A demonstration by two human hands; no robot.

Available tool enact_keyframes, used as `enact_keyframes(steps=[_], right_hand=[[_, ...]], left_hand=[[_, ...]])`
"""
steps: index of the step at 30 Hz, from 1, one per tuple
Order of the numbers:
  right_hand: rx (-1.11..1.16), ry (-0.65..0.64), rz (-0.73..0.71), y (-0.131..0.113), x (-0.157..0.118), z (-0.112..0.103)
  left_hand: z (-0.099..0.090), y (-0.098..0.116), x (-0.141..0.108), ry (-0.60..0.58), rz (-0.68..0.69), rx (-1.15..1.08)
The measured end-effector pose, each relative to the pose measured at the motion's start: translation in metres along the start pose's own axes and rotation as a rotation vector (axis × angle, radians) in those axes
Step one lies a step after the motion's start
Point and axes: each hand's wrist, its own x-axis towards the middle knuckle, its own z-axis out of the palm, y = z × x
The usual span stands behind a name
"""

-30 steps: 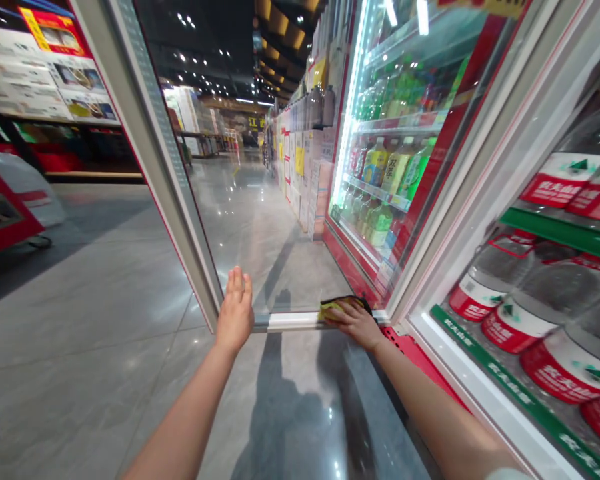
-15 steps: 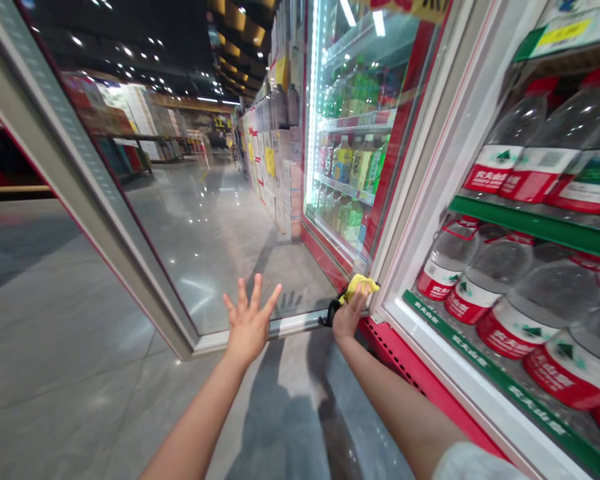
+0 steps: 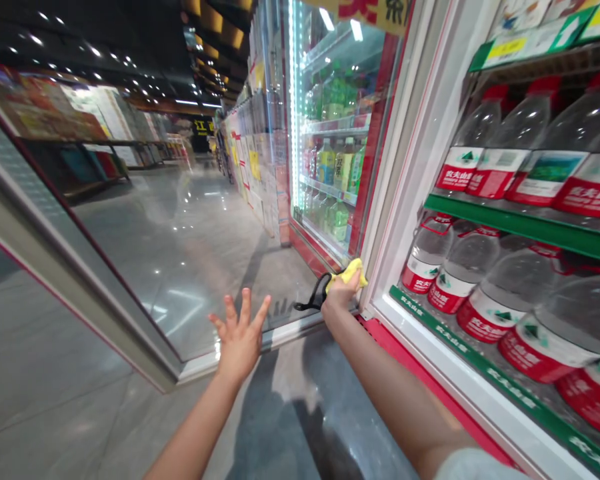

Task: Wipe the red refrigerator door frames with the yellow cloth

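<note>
A glass door (image 3: 180, 233) with a pale metal frame stands open beside a cooler. My left hand (image 3: 241, 339) has its fingers spread at the lower part of the glass and holds nothing. Near the hinge-side lower corner, my right hand (image 3: 341, 292) presses a yellow cloth (image 3: 355, 272) to the glass. A black strap or loop (image 3: 314, 297) hangs at the right hand; what it belongs to is hidden.
To the right, cooler shelves (image 3: 520, 223) hold large water bottles (image 3: 510, 293) with red labels. Through the glass, another lit cooler (image 3: 330, 133) and stacked boxes (image 3: 255, 167) show. A red perforated base (image 3: 395, 353) runs below the cooler.
My right hand and the cloth have moved slightly up and left in view, and more of the black loop shows. The view has shifted, with the left hand still spread.
</note>
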Motion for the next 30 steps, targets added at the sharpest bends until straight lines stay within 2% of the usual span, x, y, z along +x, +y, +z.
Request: enact_keyframes(steps=[2,4,8,9,11,13,15,18,20,22,24,27,30], right_hand=[[-0.02,0.107,0.084,-0.023,-0.003,-0.001],[-0.063,0.134,0.068,-0.047,-0.013,-0.006],[-0.16,-0.037,-0.286,-0.083,-0.027,-0.02],[-0.155,-0.015,-0.339,-0.092,-0.024,-0.021],[-0.103,0.12,-0.371,-0.116,-0.011,-0.018],[-0.05,0.257,-0.372,-0.151,0.004,-0.009],[-0.042,0.299,-0.41,-0.187,0.01,0.001],[-0.062,0.196,-0.658,-0.219,0.003,0.01],[-0.047,0.103,-0.883,-0.22,0.001,0.008],[-0.04,0.054,-0.988,-0.22,0.014,0.001],[-0.052,0.055,-0.937,-0.232,0.04,-0.009],[-0.045,0.123,-0.761,-0.281,0.08,-0.018],[-0.02,0.2,-0.752,-0.328,0.085,-0.011]], left_hand=[[-0.005,0.001,0.001,-0.032,-0.009,0.001],[-0.013,0.002,0.001,-0.06,-0.002,0.027],[-0.039,-0.007,-0.006,-0.102,0.077,0.109],[-0.048,-0.014,-0.008,-0.1,0.107,0.128],[-0.068,-0.029,-0.011,-0.058,0.137,0.178],[-0.09,-0.048,-0.01,0.02,0.125,0.241],[-0.111,-0.066,-0.005,0.1,0.1,0.302],[-0.134,-0.088,0.001,0.174,0.107,0.338],[-0.143,-0.099,0.003,0.174,0.141,0.327],[-0.15,-0.109,0.001,0.166,0.164,0.31],[-0.157,-0.118,-0.002,0.201,0.121,0.308],[-0.167,-0.13,-0.006,0.315,0.018,0.315],[-0.178,-0.139,-0.008,0.365,0.004,0.3]])
